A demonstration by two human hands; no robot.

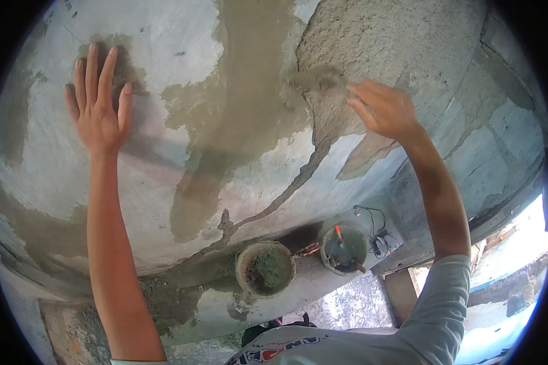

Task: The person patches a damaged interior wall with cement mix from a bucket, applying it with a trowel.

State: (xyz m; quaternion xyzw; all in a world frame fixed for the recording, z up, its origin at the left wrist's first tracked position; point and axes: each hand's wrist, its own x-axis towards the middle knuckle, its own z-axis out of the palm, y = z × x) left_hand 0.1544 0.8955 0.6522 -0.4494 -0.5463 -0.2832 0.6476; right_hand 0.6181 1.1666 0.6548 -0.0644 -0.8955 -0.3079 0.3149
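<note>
My left hand [100, 115] lies flat on the wall, fingers spread, beside a damp grey-brown patch. Further right, my right hand [386, 109] is bent with its fingertips close to the wall. A blurred, mortar-coloured shape [319, 79] is just left of those fingertips; its kind cannot be made out. It is at the edge where smooth wet plaster [249, 91] meets a rough, bare area [383, 42]. From there a ragged crack [298, 179] runs down and left through the pale painted wall [158, 36].
Below the wall, a bucket of grey mortar [240, 274] stands on a ledge. To its right is a bucket of cloudy water [363, 252] with an orange-tipped handle and other tools in it. A dark cable [380, 219] and a small electrical box [386, 243] lie beside it.
</note>
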